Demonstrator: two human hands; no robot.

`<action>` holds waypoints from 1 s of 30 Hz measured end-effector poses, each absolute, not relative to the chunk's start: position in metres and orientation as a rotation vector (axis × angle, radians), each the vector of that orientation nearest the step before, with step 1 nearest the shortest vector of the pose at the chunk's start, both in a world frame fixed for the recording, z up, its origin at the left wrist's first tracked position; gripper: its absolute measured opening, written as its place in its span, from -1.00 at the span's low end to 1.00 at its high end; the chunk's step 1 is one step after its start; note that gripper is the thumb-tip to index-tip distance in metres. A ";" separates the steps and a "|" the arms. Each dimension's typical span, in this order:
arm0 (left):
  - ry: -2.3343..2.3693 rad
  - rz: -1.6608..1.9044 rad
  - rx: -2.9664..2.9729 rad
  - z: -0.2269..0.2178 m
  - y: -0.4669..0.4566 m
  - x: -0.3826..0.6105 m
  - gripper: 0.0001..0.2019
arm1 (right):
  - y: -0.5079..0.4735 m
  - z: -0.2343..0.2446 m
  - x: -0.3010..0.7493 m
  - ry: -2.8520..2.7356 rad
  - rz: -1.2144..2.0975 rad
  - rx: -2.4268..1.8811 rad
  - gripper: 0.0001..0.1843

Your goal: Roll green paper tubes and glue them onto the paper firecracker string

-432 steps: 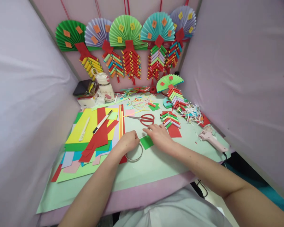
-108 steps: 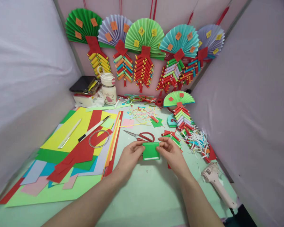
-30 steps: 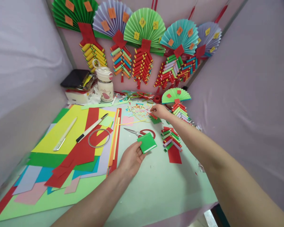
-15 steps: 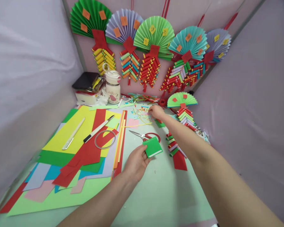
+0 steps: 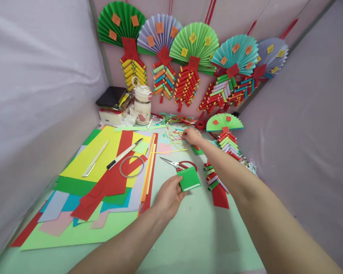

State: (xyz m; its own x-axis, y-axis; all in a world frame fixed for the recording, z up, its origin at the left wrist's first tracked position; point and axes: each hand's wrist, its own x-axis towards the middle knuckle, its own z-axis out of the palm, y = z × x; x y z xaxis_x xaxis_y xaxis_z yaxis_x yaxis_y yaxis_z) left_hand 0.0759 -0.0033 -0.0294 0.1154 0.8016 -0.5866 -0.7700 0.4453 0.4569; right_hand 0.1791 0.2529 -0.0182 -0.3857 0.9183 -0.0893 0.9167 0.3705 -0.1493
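Green paper point(image 5: 191, 179), smooth, squarish, one edge white, in left hand point(image 5: 169, 196)

Fingertips of the right hand point(image 5: 191, 136) are unclear beside the paper shreds point(image 5: 175, 136)
Just beyond the left fingers point(image 5: 177, 180), green paper point(image 5: 191, 179) covers part of the scissors point(image 5: 173, 163); to their right, the right forearm point(image 5: 237, 177) hides some paper rolls point(image 5: 210, 176). Far above them, characters on yellow diamonds point(image 5: 192, 38) are unreadable.

Left hand point(image 5: 170, 196) in a pinch grip, right hand point(image 5: 191, 137) farther forward, right arm point(image 5: 246, 186) outstretched.
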 end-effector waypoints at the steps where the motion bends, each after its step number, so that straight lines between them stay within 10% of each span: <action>1: 0.891 1.151 0.041 -0.029 -0.003 0.076 -0.86 | 0.252 -0.018 0.180 -2.574 0.279 -1.713 -0.68; 30: 0.912 1.236 0.443 -0.018 -0.007 0.075 -0.81 | 0.033 0.002 0.223 -1.492 0.931 -1.286 -0.80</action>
State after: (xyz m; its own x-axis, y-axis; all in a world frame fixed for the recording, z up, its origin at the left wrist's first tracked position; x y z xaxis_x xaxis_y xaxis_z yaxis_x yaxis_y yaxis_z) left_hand 0.0749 -0.0070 -0.0179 0.0510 0.9353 -0.3502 -0.6103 0.3068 0.7303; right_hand 0.2234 0.0326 0.0015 -0.0240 0.9859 0.1655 0.2848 0.1654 -0.9442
